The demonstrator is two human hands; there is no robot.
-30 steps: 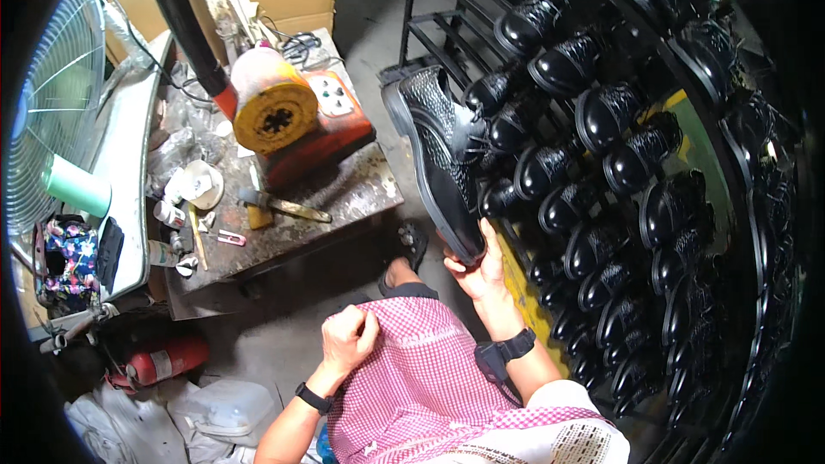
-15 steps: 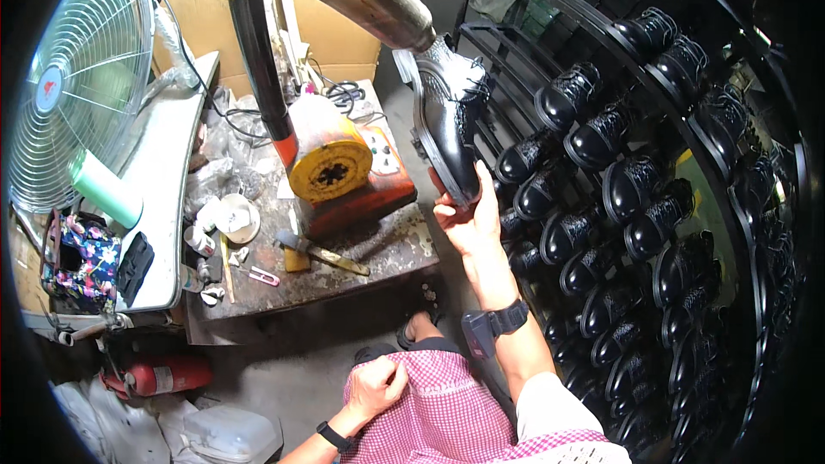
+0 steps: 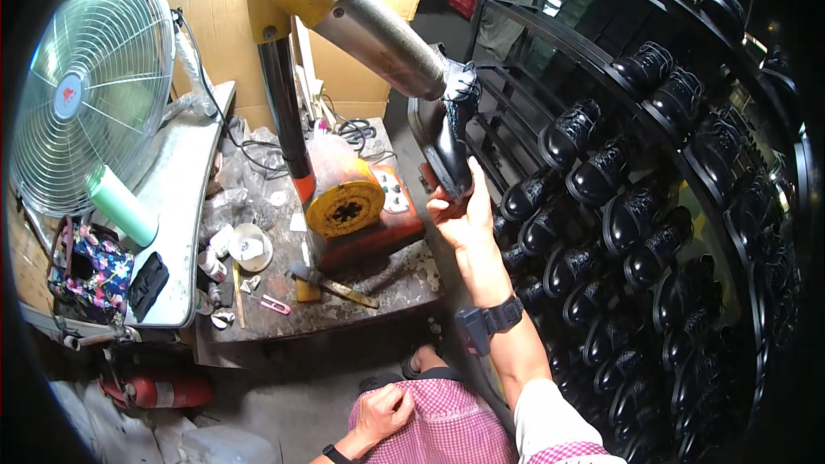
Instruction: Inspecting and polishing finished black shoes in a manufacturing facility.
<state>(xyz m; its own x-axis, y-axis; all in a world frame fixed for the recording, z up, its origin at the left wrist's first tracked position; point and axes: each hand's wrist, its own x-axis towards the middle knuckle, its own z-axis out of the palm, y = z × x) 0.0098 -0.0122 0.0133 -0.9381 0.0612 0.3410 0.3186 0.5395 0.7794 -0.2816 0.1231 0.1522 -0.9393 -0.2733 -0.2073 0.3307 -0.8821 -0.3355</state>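
My right hand (image 3: 466, 219) grips a shiny black lace-up shoe (image 3: 447, 148) from below, its fingers at the toe. The shoe is held toe down, with its sole toward the left. Its upper part is at the end of a slanting metal pipe (image 3: 387, 41); whether the two touch I cannot tell. The pipe hides part of the shoe. Down on the pink checked apron (image 3: 443, 421) over my lap, my left hand (image 3: 384, 411) rests with its fingers curled in and nothing visible in them.
Racks (image 3: 593, 51) packed with black shoes (image 3: 632, 219) stand close on the right. The pipe rises from an orange-and-yellow blower (image 3: 345, 210) on a worn workbench (image 3: 400, 296), beside a hammer (image 3: 335, 285). Leftward are a large fan (image 3: 94, 90), a green bottle (image 3: 120, 204) and a fire extinguisher (image 3: 159, 385).
The shoe has turned, and its upper sits closer against the pipe's end, with less of its lit upper showing. The whole view has shifted slightly. My left hand stays on the apron.
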